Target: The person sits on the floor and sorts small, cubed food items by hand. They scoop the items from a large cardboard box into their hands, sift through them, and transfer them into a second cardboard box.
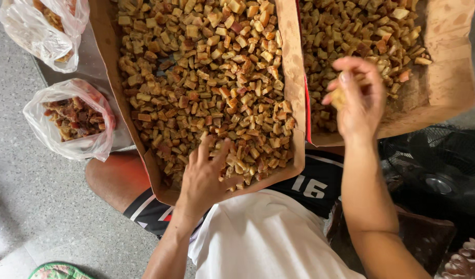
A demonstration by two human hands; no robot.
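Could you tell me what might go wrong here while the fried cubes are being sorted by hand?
The left cardboard tray rests partly on a knee, so it could tip. The left hand works at its near edge, where cubes might spill. A piece in the right hand could drop between the trays.

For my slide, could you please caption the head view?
Left hand sifts cubes in a tray; right hand lifts some.

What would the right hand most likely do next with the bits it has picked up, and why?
Probably let them drop onto the right tray. The right hand hovers over that tray, fingers pinched around a few golden pieces, with a bare patch of brown paper beside it. The left hand lies spread on the cubes in the left tray, so picking seems to come from there.
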